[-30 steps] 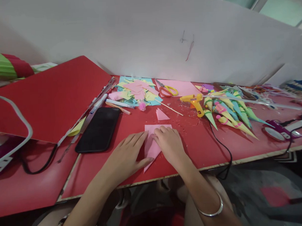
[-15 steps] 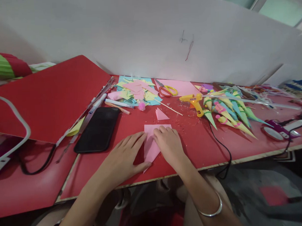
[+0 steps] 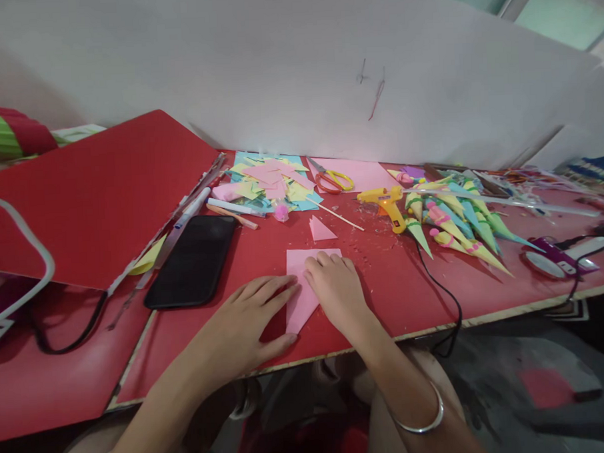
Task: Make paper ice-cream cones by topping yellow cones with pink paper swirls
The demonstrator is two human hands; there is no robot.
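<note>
A sheet of pink paper (image 3: 299, 308), folded to a point at its lower end, lies flat on the red table just in front of me. My right hand (image 3: 339, 288) rests on its upper right part, fingers bent and held together, pressing the paper down. Beside the left edge is my left hand (image 3: 239, 323), its fingers apart and the thumb near the lower point; the fingertips touch the paper. Just beyond the sheet sits a small folded pink paper triangle (image 3: 323, 229). Part of the sheet is hidden under my right hand.
Left of my hands lies a black phone (image 3: 193, 261). Paper scraps (image 3: 272, 178), scissors (image 3: 334, 180) and a thin stick (image 3: 336, 213) lie farther back. A yellow glue gun (image 3: 388, 206) and several paper cones (image 3: 455, 223) are at the right, with a black cord (image 3: 442, 284) trailing over the edge.
My left hand's fingers have shifted slightly, with the fingertips now a little lower on the pink paper's left side. My right hand stays in place on the paper.
</note>
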